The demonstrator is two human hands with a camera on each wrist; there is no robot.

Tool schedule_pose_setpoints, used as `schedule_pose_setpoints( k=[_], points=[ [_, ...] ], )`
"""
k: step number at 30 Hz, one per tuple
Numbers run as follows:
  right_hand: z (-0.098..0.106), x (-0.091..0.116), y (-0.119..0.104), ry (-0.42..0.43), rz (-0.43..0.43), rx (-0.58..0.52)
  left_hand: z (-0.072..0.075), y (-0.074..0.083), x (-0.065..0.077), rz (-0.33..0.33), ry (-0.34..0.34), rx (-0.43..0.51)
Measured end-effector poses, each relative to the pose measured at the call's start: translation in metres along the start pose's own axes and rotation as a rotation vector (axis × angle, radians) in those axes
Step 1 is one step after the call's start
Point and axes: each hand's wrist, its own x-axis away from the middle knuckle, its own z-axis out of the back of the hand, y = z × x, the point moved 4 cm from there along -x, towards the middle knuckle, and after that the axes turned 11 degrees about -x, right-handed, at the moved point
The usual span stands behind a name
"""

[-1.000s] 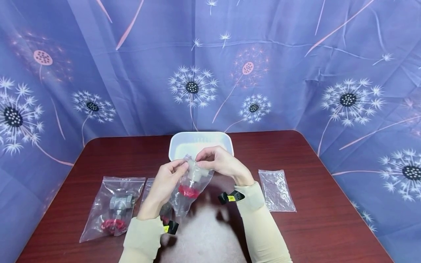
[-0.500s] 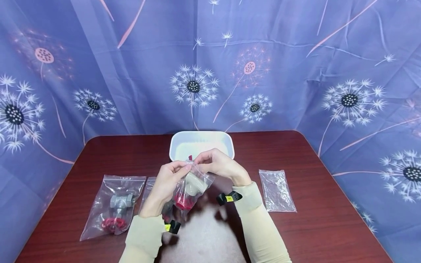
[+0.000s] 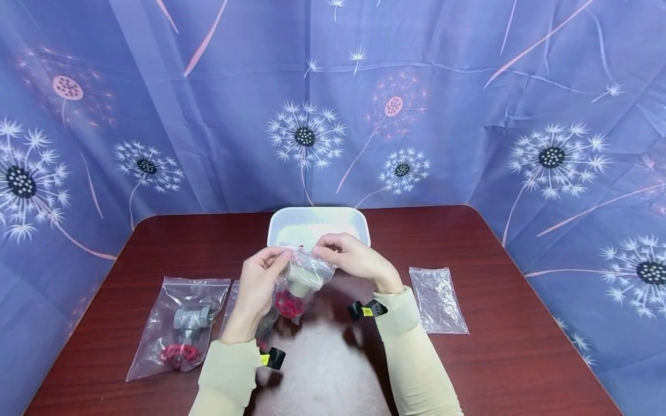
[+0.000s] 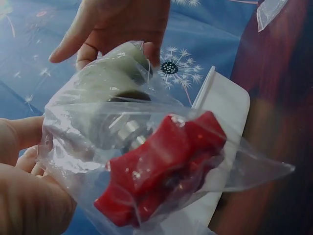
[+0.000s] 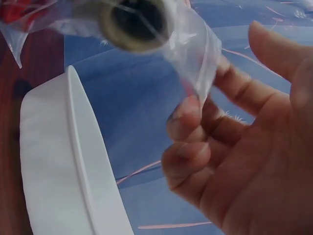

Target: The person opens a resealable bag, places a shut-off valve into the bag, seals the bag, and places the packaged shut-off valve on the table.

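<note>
A clear zip bag (image 3: 321, 267) hangs between both hands, over the near edge of the white tub. Inside it lies a valve with a pale grey-green body (image 3: 304, 278) and a red handwheel (image 3: 289, 304); the wheel also fills much of the left wrist view. My left hand (image 3: 257, 284) pinches the bag's top edge at the left. At the right end of that edge, my right hand (image 3: 356, 259) holds the corner with its fingertips. In the right wrist view the valve's round open end (image 5: 139, 24) faces the camera through the plastic.
The white tub (image 3: 359, 224) stands at the table's back edge. On the left lies a zip bag holding a grey valve (image 3: 191, 319) with a red wheel; another bag (image 3: 229, 309) is partly behind my left wrist. A flat clear bag (image 3: 439, 300) lies at the right.
My left hand has shifted slightly left, and the hands are further apart. The bag's top edge now lies more stretched between them, and the valve has turned inside the plastic.
</note>
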Motion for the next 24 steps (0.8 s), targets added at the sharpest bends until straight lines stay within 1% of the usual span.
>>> schedule_pose_setpoints(
  k=[3, 6, 10, 14, 19, 21, 24],
  points=[
    [-0.0013, -0.0002, 0.0019, -0.006, -0.033, 0.018, 0.0023, 0.0015, -0.0005, -0.018, 0.019, 0.025],
    [-0.0036, -0.0007, 0.0052, -0.052, -0.068, 0.016, 0.0037, 0.0030, -0.0006, -0.031, 0.028, 0.043],
    [-0.0060, -0.0002, 0.0075, -0.126, -0.077, -0.006, 0.0038, 0.0043, -0.0008, -0.046, 0.028, 0.061],
    [-0.0066, 0.0008, 0.0068, -0.149, -0.073, -0.030, 0.0045, 0.0046, -0.0003, -0.048, 0.034, 0.071],
    [-0.0056, 0.0026, 0.0055, -0.137, -0.080, -0.027, 0.0035, 0.0022, -0.0001, -0.012, 0.026, 0.082],
    [-0.0049, 0.0035, 0.0049, -0.134, -0.082, -0.006, 0.0027, 0.0007, -0.0002, 0.007, 0.017, 0.082],
    [-0.0029, 0.0053, 0.0043, -0.142, -0.078, 0.028, 0.0029, -0.0010, -0.0001, 0.031, -0.011, 0.036]
  ],
)
